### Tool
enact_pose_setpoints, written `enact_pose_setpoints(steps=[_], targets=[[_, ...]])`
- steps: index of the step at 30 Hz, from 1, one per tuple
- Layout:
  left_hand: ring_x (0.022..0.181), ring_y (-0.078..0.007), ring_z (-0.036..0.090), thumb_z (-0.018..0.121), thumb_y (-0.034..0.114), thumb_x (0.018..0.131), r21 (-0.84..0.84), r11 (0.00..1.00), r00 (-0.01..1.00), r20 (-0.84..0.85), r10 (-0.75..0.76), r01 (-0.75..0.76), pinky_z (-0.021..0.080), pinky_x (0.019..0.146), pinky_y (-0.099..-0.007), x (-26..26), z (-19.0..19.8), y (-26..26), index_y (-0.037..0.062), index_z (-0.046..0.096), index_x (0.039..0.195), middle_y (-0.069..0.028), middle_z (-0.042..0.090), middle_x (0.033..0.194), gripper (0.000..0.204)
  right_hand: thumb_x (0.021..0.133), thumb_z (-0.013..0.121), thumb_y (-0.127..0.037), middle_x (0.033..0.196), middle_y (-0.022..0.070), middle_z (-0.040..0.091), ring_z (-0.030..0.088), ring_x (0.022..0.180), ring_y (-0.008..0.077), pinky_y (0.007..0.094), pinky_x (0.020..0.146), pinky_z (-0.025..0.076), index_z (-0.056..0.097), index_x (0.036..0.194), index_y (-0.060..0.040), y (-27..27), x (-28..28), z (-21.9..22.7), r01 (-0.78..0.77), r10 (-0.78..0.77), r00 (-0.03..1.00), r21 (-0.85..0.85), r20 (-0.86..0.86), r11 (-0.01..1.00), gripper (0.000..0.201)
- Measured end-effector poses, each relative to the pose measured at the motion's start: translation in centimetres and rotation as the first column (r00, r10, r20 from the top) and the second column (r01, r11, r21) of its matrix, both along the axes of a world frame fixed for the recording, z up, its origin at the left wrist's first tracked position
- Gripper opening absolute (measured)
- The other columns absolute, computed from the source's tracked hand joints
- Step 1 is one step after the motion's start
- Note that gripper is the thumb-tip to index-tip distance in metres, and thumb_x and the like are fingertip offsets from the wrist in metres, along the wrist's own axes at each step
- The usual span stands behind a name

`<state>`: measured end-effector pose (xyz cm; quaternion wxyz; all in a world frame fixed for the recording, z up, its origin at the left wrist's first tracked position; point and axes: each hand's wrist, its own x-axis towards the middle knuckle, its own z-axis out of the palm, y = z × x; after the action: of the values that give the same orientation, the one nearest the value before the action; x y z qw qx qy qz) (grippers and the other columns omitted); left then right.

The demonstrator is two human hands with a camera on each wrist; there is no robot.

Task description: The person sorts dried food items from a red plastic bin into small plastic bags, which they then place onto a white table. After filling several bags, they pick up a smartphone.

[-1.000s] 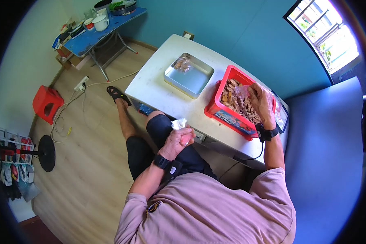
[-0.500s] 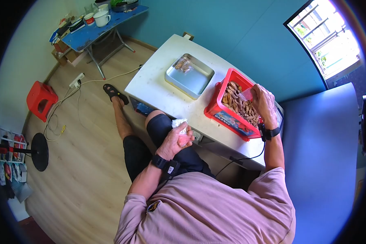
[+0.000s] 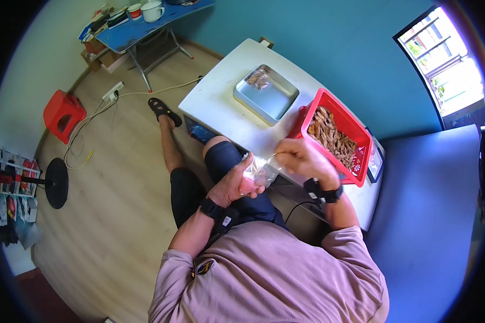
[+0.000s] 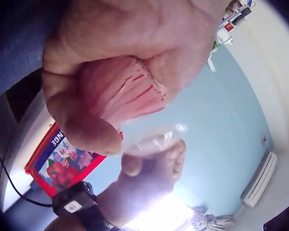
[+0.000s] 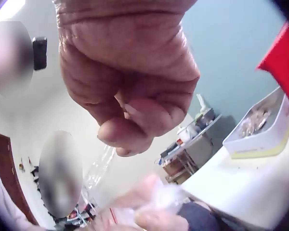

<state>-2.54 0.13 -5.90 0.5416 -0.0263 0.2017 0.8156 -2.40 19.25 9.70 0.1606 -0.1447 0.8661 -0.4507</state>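
The left hand (image 3: 233, 182) curls round a wad of clear plastic bags with red lines (image 4: 130, 89), above the person's knee. Just right of it, the right hand (image 3: 307, 160) pinches the end of a clear plastic bag (image 5: 100, 168) between thumb and fingers. That bag stretches from the left hand's wad to the right fingertips; whether anything is inside, I cannot tell. Beside the right wrist stands a red basket (image 3: 367, 141) holding many brown dried pieces (image 3: 331, 137). Left of the basket, a metal tray (image 3: 269, 101) has small filled bags (image 3: 260, 78) in its far corner.
Basket and tray stand on a white table (image 3: 221, 102). A blue padded surface (image 3: 425, 183) lies to the right. Further off are a blue folding table (image 3: 161, 22), a red stool (image 3: 62, 114), a power strip (image 3: 113, 90) and cables on the floor.
The right hand has left the basket and moved left to the left hand, bringing a clear bag between them. The view has shifted slightly. The left hand keeps its hold on the wad.
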Motion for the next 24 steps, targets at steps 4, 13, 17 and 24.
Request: enact_pose_setpoints(steps=[4,13,17,24], targets=[[0.059,-0.0254,0.064,0.045,0.066,0.089,0.049,0.998,0.999,-0.032,0.029,-0.027,0.05,0.04,-0.0301,0.5,0.8,-1.5,0.0027,0.06,0.097,-0.0099,0.062,0.073,0.066,0.085,0.061,-0.014,0.074,0.0173,0.061,0.061,0.067,0.0361,0.0412,0.06,0.047,0.061,0.086,-0.0035,-3.3,-1.0,-4.6,-0.135,0.19,0.956,0.239,-0.226,0.962,0.011],[0.066,-0.0274,0.062,0.065,0.027,0.08,-0.006,1.0,0.997,-0.081,0.002,-0.003,0.05,0.044,-0.0289,0.5,-1.1,-2.5,-0.0039,0.061,0.099,-0.0138,0.062,0.079,0.036,0.079,0.063,-0.014,0.073,0.0146,0.06,0.062,0.069,0.0357,0.0429,0.06,0.048,0.06,0.084,-0.005,-4.3,-1.2,-6.8,-0.102,0.21,0.924,0.324,-0.319,0.941,0.01],[0.069,-0.0277,0.064,0.061,0.013,0.075,0.051,0.997,0.995,-0.078,-0.061,0.066,0.051,0.046,-0.0293,0.0,-1.1,-2.5,-0.0047,0.061,0.099,-0.0146,0.064,0.082,0.03,0.081,0.062,-0.013,0.081,0.0147,0.059,0.061,0.07,0.0361,0.0414,0.061,0.048,0.058,0.086,-0.0031,-4.1,-1.4,-7.5,-0.084,0.206,0.878,0.283,-0.433,0.955,0.012],[0.076,-0.0276,0.067,0.058,0.013,0.077,0.02,0.999,0.99,-0.138,-0.027,0.03,0.053,0.052,-0.03,-0.1,-0.5,-2.8,-0.0034,0.061,0.101,-0.0154,0.065,0.086,0.029,0.096,0.05,-0.014,0.09,0.0131,0.064,0.065,0.056,0.0233,0.0336,0.058,0.052,0.055,0.112,-0.0001,-5.8,-0.5,-7.2,0.087,-0.087,0.996,-0.017,-0.027,0.996,0.022]])
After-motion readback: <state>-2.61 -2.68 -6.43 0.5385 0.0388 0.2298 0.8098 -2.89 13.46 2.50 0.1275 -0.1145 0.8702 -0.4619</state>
